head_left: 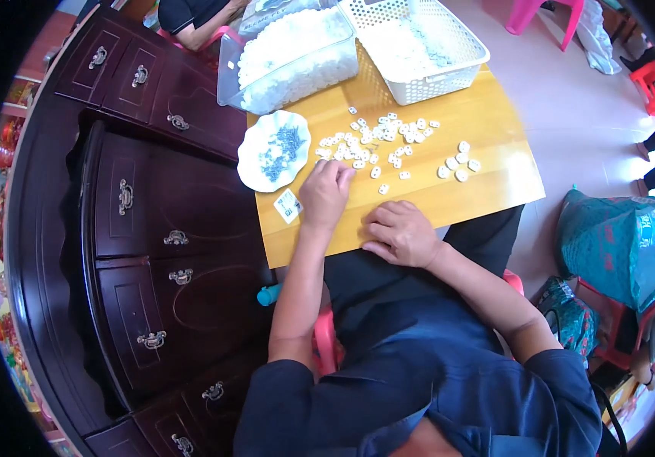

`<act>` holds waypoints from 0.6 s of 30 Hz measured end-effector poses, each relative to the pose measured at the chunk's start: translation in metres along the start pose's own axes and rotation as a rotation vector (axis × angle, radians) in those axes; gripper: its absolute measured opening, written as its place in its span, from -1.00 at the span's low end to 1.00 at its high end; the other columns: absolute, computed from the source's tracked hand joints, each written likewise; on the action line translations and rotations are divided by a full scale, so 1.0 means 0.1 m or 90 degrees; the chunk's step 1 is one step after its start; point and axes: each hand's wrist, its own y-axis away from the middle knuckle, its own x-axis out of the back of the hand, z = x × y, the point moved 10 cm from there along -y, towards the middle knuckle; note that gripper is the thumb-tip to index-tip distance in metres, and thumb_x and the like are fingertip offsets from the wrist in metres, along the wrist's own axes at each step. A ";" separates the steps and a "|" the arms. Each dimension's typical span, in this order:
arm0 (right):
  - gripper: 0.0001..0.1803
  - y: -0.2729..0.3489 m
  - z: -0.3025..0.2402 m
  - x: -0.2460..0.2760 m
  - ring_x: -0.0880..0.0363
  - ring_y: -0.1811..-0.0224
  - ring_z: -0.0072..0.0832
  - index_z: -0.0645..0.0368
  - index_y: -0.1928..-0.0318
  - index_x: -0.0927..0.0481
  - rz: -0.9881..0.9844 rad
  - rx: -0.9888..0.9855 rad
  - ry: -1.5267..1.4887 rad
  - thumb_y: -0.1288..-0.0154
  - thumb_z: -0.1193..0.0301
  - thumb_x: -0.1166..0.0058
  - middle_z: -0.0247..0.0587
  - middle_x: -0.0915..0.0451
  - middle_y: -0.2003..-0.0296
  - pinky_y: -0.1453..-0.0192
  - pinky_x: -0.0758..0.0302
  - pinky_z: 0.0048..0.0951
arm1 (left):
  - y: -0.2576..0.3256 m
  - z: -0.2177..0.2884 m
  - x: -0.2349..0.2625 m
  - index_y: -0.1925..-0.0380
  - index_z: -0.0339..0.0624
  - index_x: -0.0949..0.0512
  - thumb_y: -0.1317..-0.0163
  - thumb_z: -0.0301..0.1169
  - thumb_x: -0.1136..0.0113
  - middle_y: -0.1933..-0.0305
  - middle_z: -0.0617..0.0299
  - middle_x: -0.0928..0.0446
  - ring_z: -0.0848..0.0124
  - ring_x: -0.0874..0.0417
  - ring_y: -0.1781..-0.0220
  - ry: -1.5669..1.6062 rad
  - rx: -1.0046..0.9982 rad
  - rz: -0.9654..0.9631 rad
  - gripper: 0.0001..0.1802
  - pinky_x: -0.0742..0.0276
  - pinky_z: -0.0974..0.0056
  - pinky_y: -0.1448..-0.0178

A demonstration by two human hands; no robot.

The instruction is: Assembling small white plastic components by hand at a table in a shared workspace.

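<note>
My left hand [326, 192] is over the wooden table, its thumb and fingers pinched together beside a loose pile of small white plastic pieces [367, 139]. Whatever sits between those fingertips is hidden or too small to make out. Near the table's front edge rests my right hand [405, 236], fingers loosely bent and thumb apart, with nothing visible in it. Beyond my left hand stands a white scalloped dish [254, 156] holding small bluish-grey metal parts [283, 149]. A small printed card [287, 206] lies left of that hand. Several round white pieces [461, 161] form a separate group farther right.
At the table's far side stand a clear bin [297, 80] full of white pieces and a white perforated basket [442, 80]. Dark wooden drawers [152, 206] border the left. Teal bags [613, 236] sit on the right. Another person's arm [205, 29] shows at the far left.
</note>
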 end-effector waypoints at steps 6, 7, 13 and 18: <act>-0.77 0.03 -0.08 -0.08 -0.57 0.11 -0.29 0.03 0.24 -0.61 0.001 0.051 0.030 -0.22 0.20 -0.31 -0.31 -0.58 0.17 0.02 -0.48 -0.26 | 0.03 -0.01 0.17 0.30 -0.27 -0.64 -0.27 -0.48 -0.33 0.40 0.08 -0.62 0.25 -0.63 0.46 0.079 -0.032 0.086 -0.91 -0.53 0.20 0.32; -0.77 0.02 -0.11 -0.07 -0.57 0.11 -0.29 0.02 0.24 -0.61 0.007 0.059 0.038 -0.21 0.20 -0.31 -0.31 -0.58 0.17 0.02 -0.48 -0.26 | 0.05 -0.01 0.19 0.30 -0.27 -0.64 -0.27 -0.48 -0.33 0.40 0.08 -0.62 0.25 -0.63 0.46 0.081 -0.029 0.091 -0.91 -0.53 0.20 0.32; -0.77 0.00 -0.13 -0.10 -0.57 0.12 -0.30 0.01 0.24 -0.60 -0.011 0.045 0.051 -0.21 0.20 -0.31 -0.33 -0.59 0.17 0.03 -0.49 -0.25 | 0.11 -0.11 0.19 0.31 -0.31 -0.63 -0.31 -0.51 -0.29 0.47 0.14 -0.61 0.43 -0.54 0.54 0.195 0.017 0.112 -0.93 -0.48 0.28 0.37; -0.77 -0.02 -0.17 -0.14 -0.58 0.11 -0.30 0.01 0.24 -0.60 0.001 0.059 0.067 -0.21 0.19 -0.31 -0.34 -0.59 0.16 0.04 -0.51 -0.25 | 0.14 -0.29 0.10 0.30 -0.26 -0.63 -0.30 -0.47 -0.27 0.40 0.03 -0.64 0.15 -0.68 0.40 0.206 0.083 0.075 -0.92 -0.57 0.15 0.27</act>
